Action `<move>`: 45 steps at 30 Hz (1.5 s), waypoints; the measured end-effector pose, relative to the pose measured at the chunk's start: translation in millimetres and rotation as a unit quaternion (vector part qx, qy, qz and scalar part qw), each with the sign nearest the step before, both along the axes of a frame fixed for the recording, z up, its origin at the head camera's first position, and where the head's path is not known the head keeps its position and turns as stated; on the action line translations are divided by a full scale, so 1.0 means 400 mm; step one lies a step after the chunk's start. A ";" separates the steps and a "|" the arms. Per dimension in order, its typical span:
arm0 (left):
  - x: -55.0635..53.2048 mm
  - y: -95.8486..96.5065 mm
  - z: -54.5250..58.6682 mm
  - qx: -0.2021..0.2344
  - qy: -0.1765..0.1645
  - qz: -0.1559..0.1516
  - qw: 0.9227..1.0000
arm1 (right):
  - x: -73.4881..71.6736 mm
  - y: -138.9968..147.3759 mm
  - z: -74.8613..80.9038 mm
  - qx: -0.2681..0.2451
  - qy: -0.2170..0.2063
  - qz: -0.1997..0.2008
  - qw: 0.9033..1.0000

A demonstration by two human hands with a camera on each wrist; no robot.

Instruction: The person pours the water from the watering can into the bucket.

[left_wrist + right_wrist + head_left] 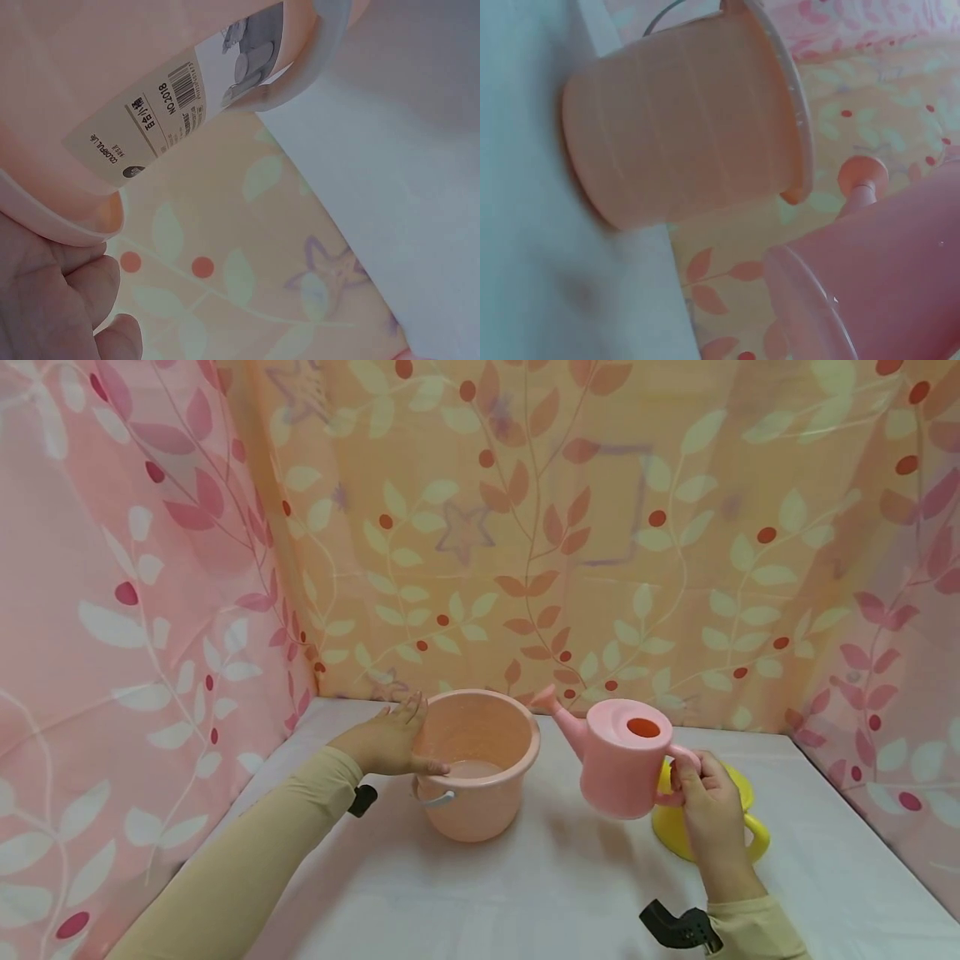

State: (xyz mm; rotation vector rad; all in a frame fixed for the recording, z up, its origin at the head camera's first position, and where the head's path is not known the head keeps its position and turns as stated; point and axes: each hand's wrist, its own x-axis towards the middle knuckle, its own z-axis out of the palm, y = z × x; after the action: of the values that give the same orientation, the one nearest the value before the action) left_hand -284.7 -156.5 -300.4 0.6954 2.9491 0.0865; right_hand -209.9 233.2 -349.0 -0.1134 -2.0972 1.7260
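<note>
A peach-coloured plastic bucket point(472, 814) stands upright on the table, its pale carrying handle point(440, 801) hanging at the front. On the bucket's left rim rests my left hand point(392, 739), fingers extended and thumb lying along the front rim. My right hand point(712, 814) grips the back handle of a pink watering can point(618, 777). The can is held up to the right of the bucket, its spout pointing left with the rose point(546, 697) near the bucket's right rim. In the right wrist view, the can's base point(806, 300) appears beside the bucket point(682, 127).
Behind the right hand sits a yellow vessel point(671, 835) with a looped handle, partly hidden. A pale cloth covers the table point(480, 902). Leaf-patterned curtains point(525, 527) enclose the back and both sides. A printed label point(157, 112) is on the bucket's side.
</note>
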 end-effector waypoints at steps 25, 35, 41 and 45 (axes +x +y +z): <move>-0.001 0.002 0.001 0.002 0.003 -0.008 1.000 | -0.033 -0.003 -0.122 0.001 -0.067 -0.026 0.997; 0.003 0.002 0.000 0.004 0.004 -0.011 1.000 | -0.039 -0.001 -0.145 0.006 -0.090 -0.017 0.996; 0.003 0.001 0.001 0.000 0.003 -0.010 1.000 | -0.040 -0.006 -0.150 0.005 -0.094 -0.013 0.995; 0.001 0.001 -0.001 -0.003 0.002 -0.005 1.000 | -0.041 -0.009 -0.152 0.008 -0.096 -0.011 0.995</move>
State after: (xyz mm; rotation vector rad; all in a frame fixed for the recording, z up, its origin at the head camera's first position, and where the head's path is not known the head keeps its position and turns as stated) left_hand -284.2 -156.1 -300.6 0.7106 2.9483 0.0747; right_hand -226.1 229.4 -409.8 -0.3075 -2.2349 1.7467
